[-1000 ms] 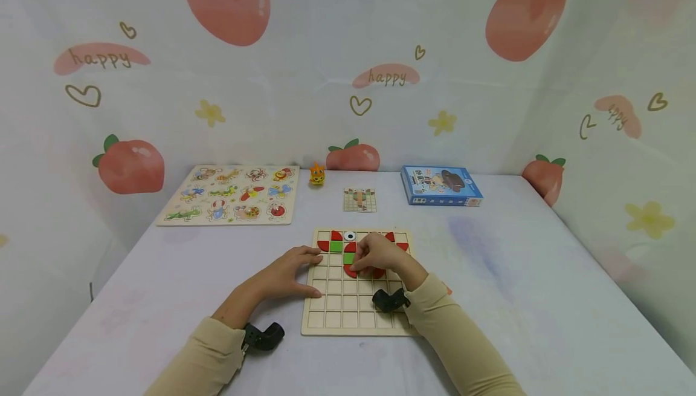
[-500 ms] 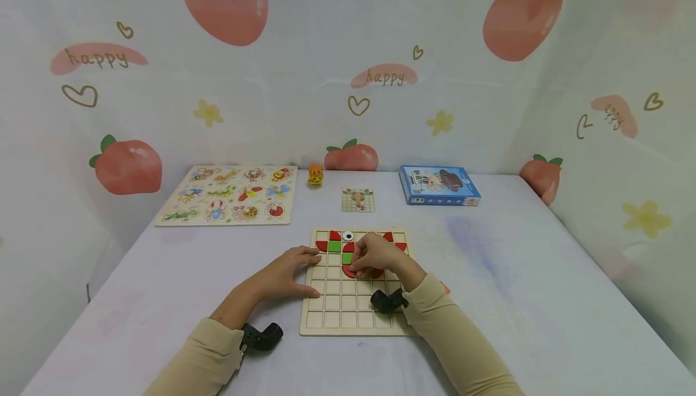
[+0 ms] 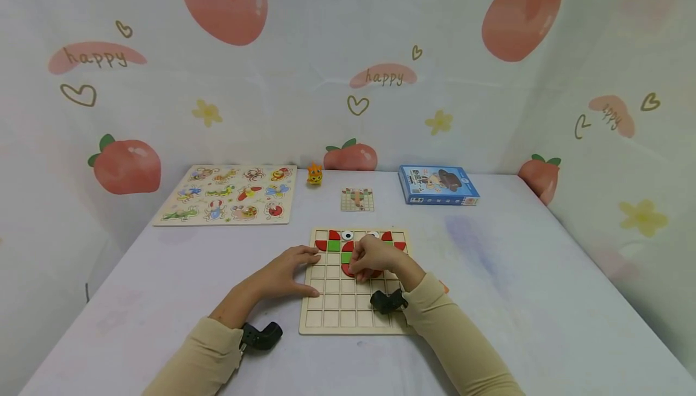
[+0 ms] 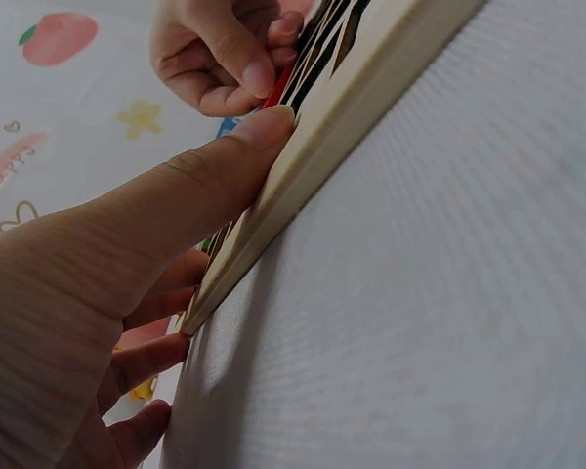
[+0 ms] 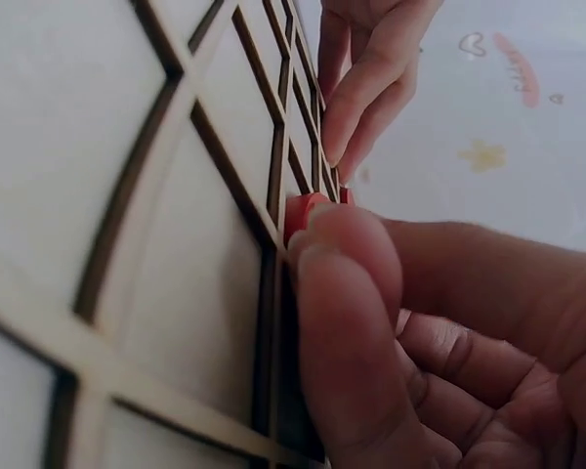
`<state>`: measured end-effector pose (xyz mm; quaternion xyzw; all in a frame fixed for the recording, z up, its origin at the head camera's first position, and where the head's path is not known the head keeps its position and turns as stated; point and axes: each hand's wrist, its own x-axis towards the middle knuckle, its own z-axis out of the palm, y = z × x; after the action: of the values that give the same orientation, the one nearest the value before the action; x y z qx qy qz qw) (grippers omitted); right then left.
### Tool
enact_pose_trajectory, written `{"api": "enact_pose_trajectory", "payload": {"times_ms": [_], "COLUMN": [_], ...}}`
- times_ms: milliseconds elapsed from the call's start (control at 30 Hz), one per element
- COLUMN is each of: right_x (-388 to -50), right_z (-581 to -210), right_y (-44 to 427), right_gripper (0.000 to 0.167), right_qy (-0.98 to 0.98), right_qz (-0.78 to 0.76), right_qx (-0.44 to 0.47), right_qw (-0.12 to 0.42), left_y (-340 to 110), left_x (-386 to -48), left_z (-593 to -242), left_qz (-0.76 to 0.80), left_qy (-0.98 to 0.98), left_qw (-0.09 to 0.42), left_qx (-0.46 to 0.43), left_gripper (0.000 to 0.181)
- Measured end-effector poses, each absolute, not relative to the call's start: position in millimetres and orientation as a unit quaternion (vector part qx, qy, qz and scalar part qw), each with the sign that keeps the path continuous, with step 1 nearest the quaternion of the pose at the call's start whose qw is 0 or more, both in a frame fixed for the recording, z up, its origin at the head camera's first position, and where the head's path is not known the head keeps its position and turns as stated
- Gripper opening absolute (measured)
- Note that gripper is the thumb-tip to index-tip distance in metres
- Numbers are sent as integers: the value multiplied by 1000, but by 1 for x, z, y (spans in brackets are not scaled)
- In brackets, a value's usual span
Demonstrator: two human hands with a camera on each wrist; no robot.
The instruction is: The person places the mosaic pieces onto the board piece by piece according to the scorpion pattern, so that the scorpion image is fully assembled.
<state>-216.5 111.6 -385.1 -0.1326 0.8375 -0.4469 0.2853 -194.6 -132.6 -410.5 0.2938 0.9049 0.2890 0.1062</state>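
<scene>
A wooden grid board (image 3: 330, 303) lies in front of me, its far rows partly filled with red rounded pieces (image 3: 321, 245), green squares (image 3: 334, 245) and white eye pieces (image 3: 347, 236). My left hand (image 3: 285, 272) rests along the board's left edge, thumb and fingers spread; the left wrist view shows the thumb pressing the rim. Above the middle of the grid, my right hand (image 3: 377, 256) has thumb and forefinger together at a red quarter-round piece (image 3: 346, 270). In the right wrist view this red piece (image 5: 301, 210) shows at the fingertips, mostly covered by them.
A small pattern card (image 3: 357, 200) lies beyond the board. Farther back are an insect puzzle board (image 3: 228, 196), an orange-yellow toy figure (image 3: 315, 174) and a blue box (image 3: 439, 185). Something orange (image 3: 444, 287) peeks out beside the right sleeve.
The right hand has shifted very slightly at the red piece, and more of the second eye piece and a green square behind it now shows. The left hand stays on the board's edge.
</scene>
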Motion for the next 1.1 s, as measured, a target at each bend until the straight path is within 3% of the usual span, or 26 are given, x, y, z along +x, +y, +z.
{"api": "enact_pose_trajectory", "payload": {"times_ms": [300,467,1100], "right_x": [-217,-218,-215], "right_z": [-386,-385,-376], "right_y": [110,117,197], "right_gripper": [18,12,28], "right_qy": [854,833,818], "right_qz": [-413,-447,-469], "right_qx": [-139,-146,-194], "right_qw": [285,292,270], "left_y": [-133,-132,-132], "left_x": [-195,-195,-195], "left_z": [-411,-411,-410], "left_qz": [292,295,283], "left_qy": [902,901,907], "left_qw": [103,106,104], "left_qx": [302,299,295], "left_gripper": [78,79,80]}}
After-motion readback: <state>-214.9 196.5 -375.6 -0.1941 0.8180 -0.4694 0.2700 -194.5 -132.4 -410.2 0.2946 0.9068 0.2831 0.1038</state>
